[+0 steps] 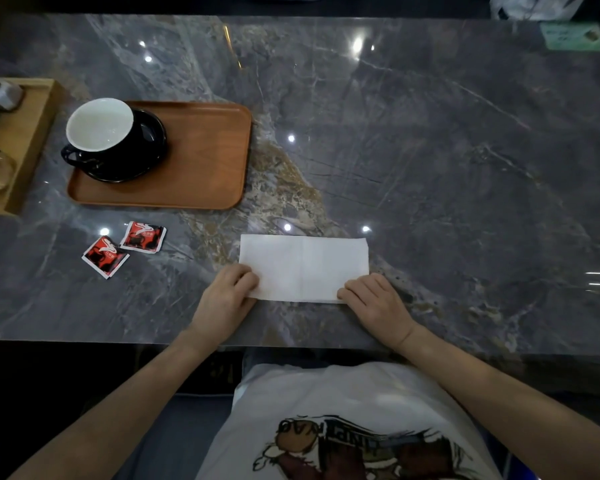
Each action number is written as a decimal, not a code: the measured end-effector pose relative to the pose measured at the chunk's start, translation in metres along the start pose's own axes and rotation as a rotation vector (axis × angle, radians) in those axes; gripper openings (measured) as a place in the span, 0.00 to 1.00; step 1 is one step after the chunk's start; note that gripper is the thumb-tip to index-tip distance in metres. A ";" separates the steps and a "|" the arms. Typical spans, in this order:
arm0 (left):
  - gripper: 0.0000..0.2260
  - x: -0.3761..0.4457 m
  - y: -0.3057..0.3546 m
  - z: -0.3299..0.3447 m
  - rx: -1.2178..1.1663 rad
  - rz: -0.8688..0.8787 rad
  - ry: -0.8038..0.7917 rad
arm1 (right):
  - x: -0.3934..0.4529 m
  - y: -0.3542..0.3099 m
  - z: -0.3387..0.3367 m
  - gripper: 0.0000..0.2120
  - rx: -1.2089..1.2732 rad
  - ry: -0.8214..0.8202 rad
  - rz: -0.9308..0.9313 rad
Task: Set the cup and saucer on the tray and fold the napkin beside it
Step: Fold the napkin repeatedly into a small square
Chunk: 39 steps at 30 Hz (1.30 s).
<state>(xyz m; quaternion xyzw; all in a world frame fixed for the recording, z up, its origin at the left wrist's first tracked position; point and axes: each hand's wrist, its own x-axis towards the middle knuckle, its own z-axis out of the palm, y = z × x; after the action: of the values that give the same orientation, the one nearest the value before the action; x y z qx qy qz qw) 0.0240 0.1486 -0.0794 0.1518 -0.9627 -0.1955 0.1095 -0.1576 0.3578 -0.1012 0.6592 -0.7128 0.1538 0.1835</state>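
Hands first: left hand [228, 296] and right hand [374, 299] on the near corners of napkin [303, 268], fingers [248, 279] curled and pinching each corner, paper lying flat on table [430, 150] as a half-folded rectangle, center crease visible. Thin, limp, tears and slides easily on glossy stone, so best taken by corners or edge and creased with light pressure. Farther left, well apart from napkin: cup [99, 124] on saucer [142, 157], already on tray [205, 168]; likely rigid, breakable.
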 end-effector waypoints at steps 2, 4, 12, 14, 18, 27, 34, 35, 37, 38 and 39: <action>0.06 0.001 -0.001 -0.002 -0.092 -0.129 0.032 | 0.001 0.000 -0.001 0.09 -0.007 -0.001 -0.014; 0.09 0.002 -0.001 -0.005 -0.121 -0.177 0.015 | 0.001 0.001 0.000 0.09 -0.015 -0.002 -0.034; 0.08 0.007 0.006 -0.018 -0.013 -0.070 -0.134 | 0.002 0.004 0.000 0.07 0.015 -0.027 -0.067; 0.07 0.011 0.009 -0.022 0.027 -0.043 -0.225 | 0.003 0.006 -0.001 0.08 0.048 -0.048 -0.060; 0.07 0.025 0.025 -0.031 0.222 -0.182 -0.424 | 0.006 0.007 -0.011 0.10 0.172 -0.194 -0.047; 0.23 0.064 0.066 0.019 0.143 -0.015 -0.300 | 0.084 -0.026 -0.008 0.16 0.832 -0.049 0.832; 0.28 0.058 0.050 0.055 0.262 -0.033 -0.382 | 0.082 -0.041 0.030 0.25 0.494 -0.429 0.643; 0.27 0.057 0.046 0.053 0.218 -0.056 -0.358 | 0.079 -0.038 0.032 0.26 0.443 -0.449 0.664; 0.25 0.052 0.035 0.047 0.204 -0.141 -0.313 | 0.071 -0.031 0.032 0.28 0.332 -0.495 0.702; 0.25 0.048 0.028 0.043 0.232 -0.183 -0.295 | 0.066 -0.027 0.031 0.29 0.270 -0.517 0.709; 0.27 0.044 0.021 0.038 0.262 -0.216 -0.280 | 0.060 -0.023 0.030 0.30 0.213 -0.533 0.713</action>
<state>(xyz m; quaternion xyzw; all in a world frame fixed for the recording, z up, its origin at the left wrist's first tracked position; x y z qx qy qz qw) -0.0327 0.1655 -0.0985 0.2381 -0.9639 -0.0983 -0.0677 -0.1398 0.2886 -0.1006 0.4047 -0.8976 0.1048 -0.1397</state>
